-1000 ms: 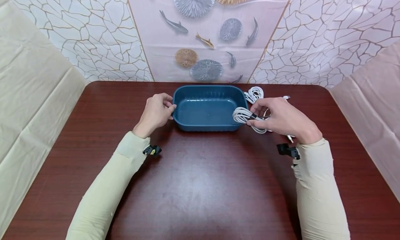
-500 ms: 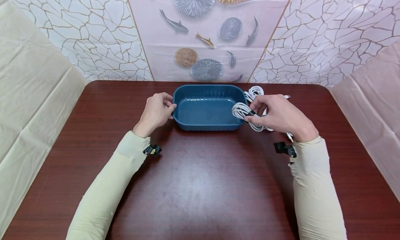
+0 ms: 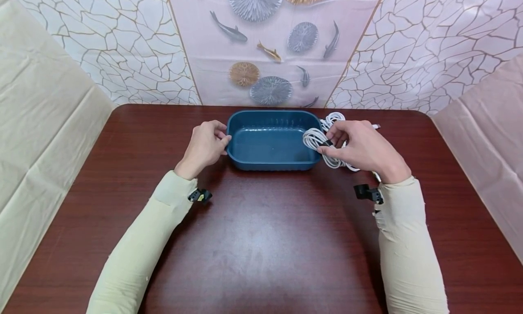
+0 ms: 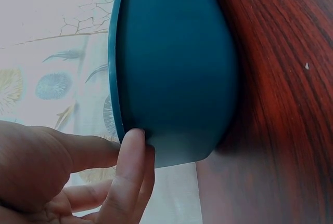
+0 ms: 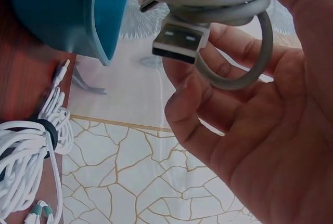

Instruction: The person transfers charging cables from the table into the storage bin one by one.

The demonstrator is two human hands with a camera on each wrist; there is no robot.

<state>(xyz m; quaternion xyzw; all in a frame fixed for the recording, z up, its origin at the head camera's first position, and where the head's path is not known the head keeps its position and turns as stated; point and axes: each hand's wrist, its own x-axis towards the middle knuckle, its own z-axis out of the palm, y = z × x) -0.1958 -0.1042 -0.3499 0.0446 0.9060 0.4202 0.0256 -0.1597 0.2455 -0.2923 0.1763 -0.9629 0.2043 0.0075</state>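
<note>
A dark blue oblong plastic basin (image 3: 273, 166) stands on the table near its back edge. My left hand (image 3: 205, 144) holds the basin's left end; in the left wrist view the fingertips lie on the outer wall (image 4: 171, 68) and at the rim. Over the basin's right end my right hand (image 3: 361, 148) pinches a coiled whitish USB cable (image 3: 313, 138), bundled with a black tie. Its metal USB plug (image 5: 177, 42) hangs below the loops in the right wrist view. Part of the coil overlaps the basin's right rim in the head view.
Beside the basin's right end lie more bundled white cables (image 3: 336, 117), partly hidden by my right hand. The right wrist view shows a bundle (image 5: 21, 156) with a black tie. A patterned cloth backdrop (image 3: 286, 87) stands behind the brown table (image 3: 261, 223).
My right hand has moved slightly left and away from me with the USB cable, which now reaches a little farther over the basin's right end. The left hand stays at the basin.
</note>
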